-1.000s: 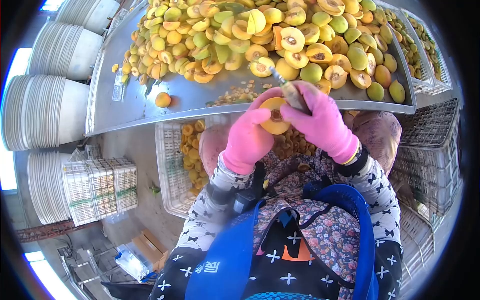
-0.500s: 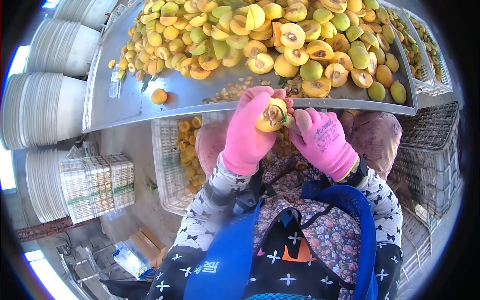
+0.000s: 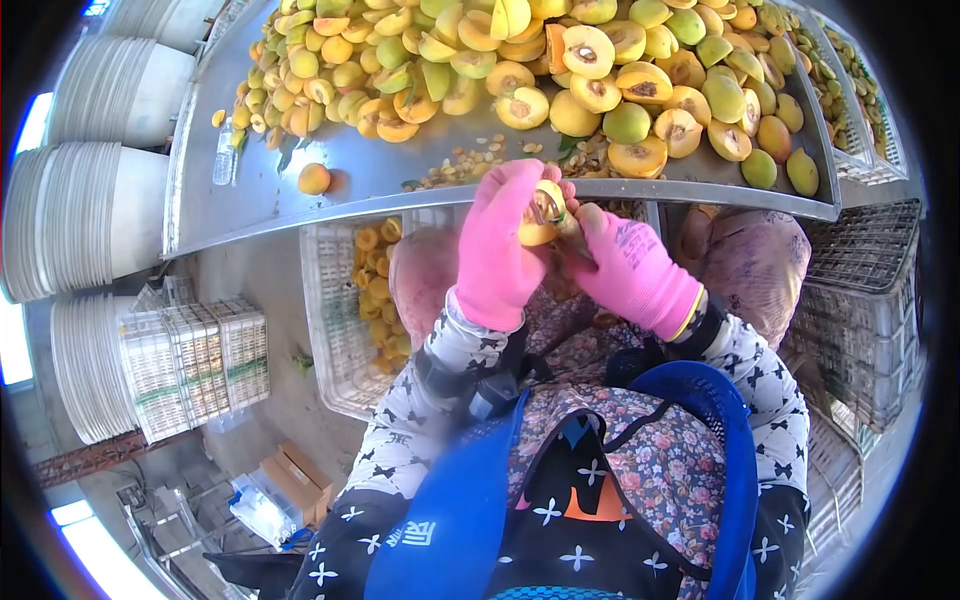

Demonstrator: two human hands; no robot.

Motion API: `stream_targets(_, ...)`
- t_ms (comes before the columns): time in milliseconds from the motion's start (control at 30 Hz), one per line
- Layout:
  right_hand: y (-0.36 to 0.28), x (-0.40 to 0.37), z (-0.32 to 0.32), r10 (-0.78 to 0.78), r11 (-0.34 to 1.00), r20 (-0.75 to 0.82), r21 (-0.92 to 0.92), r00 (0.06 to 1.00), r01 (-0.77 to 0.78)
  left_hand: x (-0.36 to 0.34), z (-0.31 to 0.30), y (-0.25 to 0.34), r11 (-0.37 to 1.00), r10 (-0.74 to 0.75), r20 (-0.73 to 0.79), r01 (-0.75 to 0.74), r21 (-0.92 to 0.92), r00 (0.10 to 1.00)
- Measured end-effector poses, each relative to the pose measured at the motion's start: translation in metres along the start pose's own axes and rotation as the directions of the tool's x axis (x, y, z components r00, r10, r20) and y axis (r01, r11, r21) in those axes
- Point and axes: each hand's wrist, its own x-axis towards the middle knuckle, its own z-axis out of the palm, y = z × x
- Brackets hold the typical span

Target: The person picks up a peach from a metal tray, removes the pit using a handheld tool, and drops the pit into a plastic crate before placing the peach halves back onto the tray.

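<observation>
My left hand, in a pink glove, cups a halved yellow peach in front of the table edge, its cut face turned up. Gripped in my pink-gloved right hand is a small pitting tool with a short handle. Its curved metal end sits in the hollow of the peach half, at the stone. My left fingertips wrap the fruit's far side, and both hands nearly meet there. Just beyond them, loose peach stones lie scattered on the metal table.
A big heap of whole and halved peaches covers the table's far part. A plastic bottle and a lone peach lie at left. Below, a white crate holds peach halves. Stacked crates stand right; stacked tubs left.
Both hands have moved slightly up toward the table edge with the peach half and tool. The peach half has tilted, and the tool's end remains in its hollow.
</observation>
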Motion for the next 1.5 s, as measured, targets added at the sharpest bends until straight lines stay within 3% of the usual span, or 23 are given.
stream_targets(33,0.003,0.004,-0.005,-0.024,0.998,-0.015,-0.057,1.0,0.023,0.005,0.0,0.004,0.947,-0.147,0.003,0.142,-0.287,0.989)
stream_targets(67,0.005,0.006,-0.012,-0.046,0.993,-0.025,-0.114,0.999,0.043,0.007,0.0,0.008,0.794,-0.288,0.048,0.266,-0.547,0.956)
stream_targets(133,0.01,0.01,-0.021,-0.095,0.964,-0.021,-0.25,0.995,0.086,0.004,-0.009,0.005,0.926,-0.244,0.071,0.254,-0.278,0.967)
stream_targets(233,0.015,0.02,-0.042,-0.143,0.902,0.086,-0.399,0.986,0.166,-0.001,-0.006,0.018,0.949,-0.281,0.151,0.297,-0.103,0.948)
stream_targets(300,0.013,0.019,-0.043,-0.157,0.949,-0.067,-0.285,0.985,0.132,-0.001,-0.004,0.023,0.912,-0.258,0.185,0.302,-0.277,0.948)
stream_targets(367,-0.005,0.012,-0.041,-0.096,0.992,-0.189,-0.099,0.977,0.078,0.0,-0.007,0.022,0.751,-0.159,0.146,0.216,-0.624,0.976)
stream_targets(433,-0.02,0.004,-0.035,-0.064,0.997,-0.196,-0.06,0.979,0.053,0.004,-0.009,0.024,0.674,-0.106,0.211,0.226,-0.703,0.972)
stream_targets(533,-0.024,0.0,-0.028,-0.038,0.995,-0.139,-0.095,0.99,0.025,0.003,-0.004,0.024,0.605,-0.215,0.208,0.297,-0.739,0.954)
stream_targets(633,-0.021,-0.002,-0.027,-0.044,0.978,-0.106,-0.206,0.993,0.022,0.005,0.006,0.024,0.688,-0.206,0.11,0.224,-0.69,0.972)
stream_targets(933,-0.022,-0.003,-0.04,-0.09,0.906,0.025,-0.414,0.996,0.092,0.003,0.011,0.028,0.807,-0.241,0.023,0.214,-0.551,0.97)
stream_targets(1033,-0.017,-0.004,-0.039,-0.12,0.904,0.059,-0.406,0.991,0.133,0.0,0.019,0.029,0.943,-0.132,-0.019,0.12,-0.309,0.991)
stream_targets(1133,-0.017,-0.005,-0.038,-0.073,0.904,0.148,-0.408,0.986,0.128,0.002,0.023,0.032,0.88,-0.258,-0.019,0.227,-0.416,0.966)
stream_targets(1200,-0.016,-0.007,-0.037,-0.043,0.899,0.203,-0.42,0.978,0.126,-0.002,0.027,0.036,0.894,-0.268,-0.038,0.234,-0.382,0.963)
stream_targets(1300,-0.017,-0.011,-0.029,-0.099,0.948,0.13,-0.288,0.987,0.133,-0.002,0.027,0.036,0.913,-0.264,-0.074,0.224,-0.342,0.962)
stream_targets(1367,-0.03,-0.014,-0.025,-0.019,0.998,0.11,0.067,0.994,0.011,0.0,0.028,0.037,0.928,-0.231,-0.087,0.192,-0.318,0.969)
stream_targets(1400,-0.035,-0.014,-0.023,0.03,0.968,0.109,0.245,0.994,-0.056,0.001,0.029,0.039,0.936,-0.211,-0.084,0.176,-0.305,0.974)
stream_targets(1500,-0.049,-0.011,-0.026,0.168,0.864,0.209,0.439,0.963,-0.246,0.003,0.033,0.039,0.965,-0.076,-0.128,0.041,-0.258,0.989)
